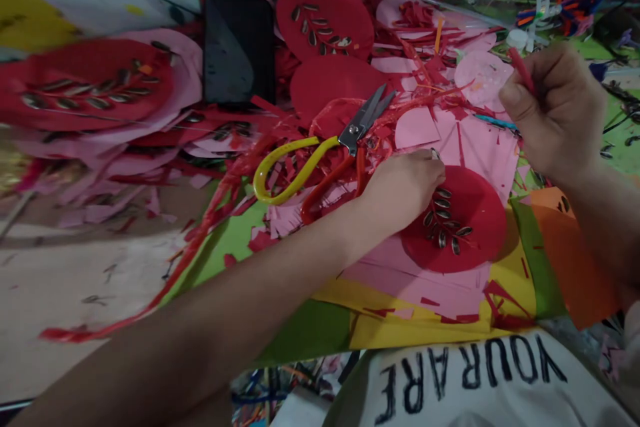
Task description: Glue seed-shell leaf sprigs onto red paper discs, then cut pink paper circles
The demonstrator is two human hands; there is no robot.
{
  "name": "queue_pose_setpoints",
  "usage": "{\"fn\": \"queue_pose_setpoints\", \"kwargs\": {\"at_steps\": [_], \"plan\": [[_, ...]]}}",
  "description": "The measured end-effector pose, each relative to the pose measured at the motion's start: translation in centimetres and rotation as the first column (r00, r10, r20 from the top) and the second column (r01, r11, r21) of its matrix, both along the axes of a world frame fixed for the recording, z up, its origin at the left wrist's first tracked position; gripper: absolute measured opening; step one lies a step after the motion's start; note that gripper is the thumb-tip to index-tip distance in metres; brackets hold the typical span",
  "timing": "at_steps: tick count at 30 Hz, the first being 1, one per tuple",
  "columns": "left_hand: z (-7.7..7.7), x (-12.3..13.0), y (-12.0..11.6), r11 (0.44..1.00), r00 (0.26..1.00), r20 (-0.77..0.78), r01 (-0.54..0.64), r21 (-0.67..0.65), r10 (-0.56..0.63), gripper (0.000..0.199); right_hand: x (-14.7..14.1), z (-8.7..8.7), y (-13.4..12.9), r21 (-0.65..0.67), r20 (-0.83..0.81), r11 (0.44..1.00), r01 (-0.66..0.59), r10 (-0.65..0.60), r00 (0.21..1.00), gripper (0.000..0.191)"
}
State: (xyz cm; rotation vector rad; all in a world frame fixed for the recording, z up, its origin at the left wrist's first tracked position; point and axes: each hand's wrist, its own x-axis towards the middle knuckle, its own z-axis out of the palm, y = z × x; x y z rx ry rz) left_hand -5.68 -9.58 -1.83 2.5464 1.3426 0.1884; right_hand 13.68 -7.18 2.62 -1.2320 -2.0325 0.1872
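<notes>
My left hand [407, 187] reaches over a red paper oval [483, 213], its fingers closed at the oval's upper left edge. A small dark and pale bit shows by those fingers; what they hold is mostly hidden. On the oval, striped sunflower seeds [443, 215] form a leafy branch around a thin red stem. Raised to the right, my right hand [555, 113] pinches a short red paper strip [521, 71] between thumb and fingers. Scissors [354, 130] with one yellow and one orange-red handle lie partly opened on paper scraps, just beyond my left forearm.
A dark phone [239, 50] lies at the back left. Several red ovals with seed branches, such as one nearby [325, 17], are spread around it. Pink sheets [480, 140] and yellow paper [420, 333] lie under the work. An orange sheet [570, 253] sits under my right forearm.
</notes>
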Motion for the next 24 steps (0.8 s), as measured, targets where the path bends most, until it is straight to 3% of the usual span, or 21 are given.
{"fn": "queue_pose_setpoints", "kwargs": {"at_steps": [3, 5, 9, 12, 17, 21, 24], "plan": [[0.3, -0.3, -0.2, 0.989, 0.989, 0.009, -0.150, -0.010, 0.150, 0.023, -0.1, -0.2, 0.3, -0.070, 0.050, 0.997, -0.035, 0.039, 0.998, 0.027], [0.5, -0.7, -0.4, 0.979, 0.979, 0.044, -0.200, -0.024, 0.201, 0.023, -0.2, -0.4, 0.4, -0.160, 0.097, 0.980, -0.117, 0.134, 0.986, 0.027], [0.2, -1.1, -0.4, 0.979, 0.973, 0.110, -0.199, -0.047, 0.203, 0.024, -0.3, -0.7, 0.5, -0.376, 0.161, 0.878, -0.296, 0.376, 0.913, 0.028], [0.0, -1.1, -0.3, 0.987, 0.978, 0.140, -0.153, -0.039, 0.157, 0.028, 0.0, -0.4, 0.4, -0.419, 0.190, 0.819, -0.392, 0.501, 0.844, 0.033], [0.4, -0.8, -0.1, 0.981, 0.981, 0.066, -0.175, -0.089, 0.181, 0.026, 0.3, 0.9, -0.3, -0.395, 0.399, 0.776, -0.492, 0.628, 0.669, 0.031], [0.3, -0.6, 0.1, 0.976, 0.975, 0.091, -0.195, -0.095, 0.203, 0.022, 0.1, 0.3, -0.7, -0.528, 0.492, 0.677, -0.512, 0.736, 0.466, 0.027], [0.2, -0.8, 0.1, 0.954, 0.935, 0.204, -0.264, -0.143, 0.289, 0.018, 0.2, -0.4, -0.6, -0.623, 0.484, 0.643, -0.445, 0.764, 0.427, 0.025]]}}
